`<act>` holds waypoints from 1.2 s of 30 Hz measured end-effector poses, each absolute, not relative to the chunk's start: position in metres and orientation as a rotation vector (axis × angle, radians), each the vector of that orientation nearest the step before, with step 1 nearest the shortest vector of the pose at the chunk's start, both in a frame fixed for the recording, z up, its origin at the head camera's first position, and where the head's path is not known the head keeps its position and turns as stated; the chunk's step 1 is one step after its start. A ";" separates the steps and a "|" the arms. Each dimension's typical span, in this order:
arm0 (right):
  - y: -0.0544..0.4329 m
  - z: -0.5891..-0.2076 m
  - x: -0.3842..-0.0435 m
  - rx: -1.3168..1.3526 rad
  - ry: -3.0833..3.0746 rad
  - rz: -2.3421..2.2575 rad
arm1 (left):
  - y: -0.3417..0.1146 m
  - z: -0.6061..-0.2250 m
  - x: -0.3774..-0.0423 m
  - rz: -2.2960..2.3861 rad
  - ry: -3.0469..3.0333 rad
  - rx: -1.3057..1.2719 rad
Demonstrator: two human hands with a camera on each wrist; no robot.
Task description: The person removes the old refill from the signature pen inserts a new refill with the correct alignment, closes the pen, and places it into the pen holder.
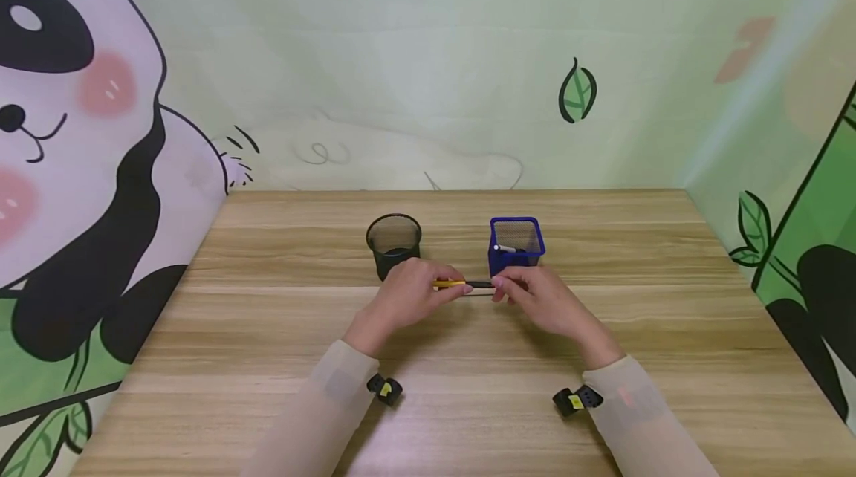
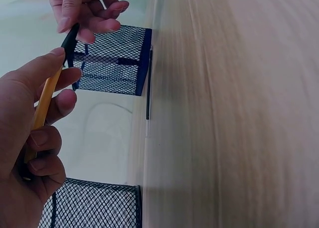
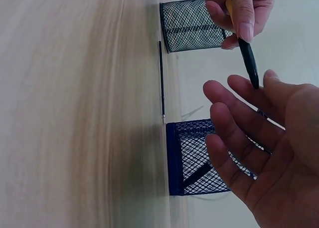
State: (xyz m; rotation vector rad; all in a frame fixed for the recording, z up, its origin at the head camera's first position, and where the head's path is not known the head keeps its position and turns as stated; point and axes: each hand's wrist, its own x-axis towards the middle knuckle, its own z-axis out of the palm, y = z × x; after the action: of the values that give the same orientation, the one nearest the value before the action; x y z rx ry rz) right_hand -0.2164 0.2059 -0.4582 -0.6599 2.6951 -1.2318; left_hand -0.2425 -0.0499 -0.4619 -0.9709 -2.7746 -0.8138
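My left hand (image 1: pixel 413 291) grips a pen (image 2: pixel 44 101) with a yellow barrel and a black front part, fingers curled round the barrel. The pen lies nearly level above the table, black end toward my right hand (image 1: pixel 538 297). Thumb and index finger of the right hand pinch the black tip, while its other fingers stay loosely bent in the right wrist view. Below the pen, a thin dark pen refill (image 2: pixel 149 86) with a pale end lies on the table.
Behind the left hand stands a round black mesh pen holder (image 1: pixel 394 239). A square blue mesh pen holder (image 1: pixel 496 265), with a pen (image 1: pixel 508 249) inside, stands behind the right hand. Both are on the wood-grain table (image 1: pixel 267 358), with a printed panda backdrop (image 1: pixel 468 76) beyond.
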 end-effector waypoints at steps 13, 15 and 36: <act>0.203 -0.455 -0.214 -0.662 2.742 -1.305 | -0.051 -0.459 -0.242 -0.823 -2.783 -0.964; 0.203 -0.455 -0.214 -0.661 2.744 -1.308 | -0.051 -0.458 -0.242 -0.821 -2.784 -0.961; 0.201 -0.455 -0.215 -0.626 2.746 -1.279 | -0.052 -0.461 -0.242 -0.843 -2.787 -0.968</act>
State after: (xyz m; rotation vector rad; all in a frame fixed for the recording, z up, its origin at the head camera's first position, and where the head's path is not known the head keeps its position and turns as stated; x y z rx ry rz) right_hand -0.2148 0.2009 -0.4552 -0.6261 2.7457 -1.2793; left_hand -0.2420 -0.0516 -0.4613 -0.9680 -2.7870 -0.8428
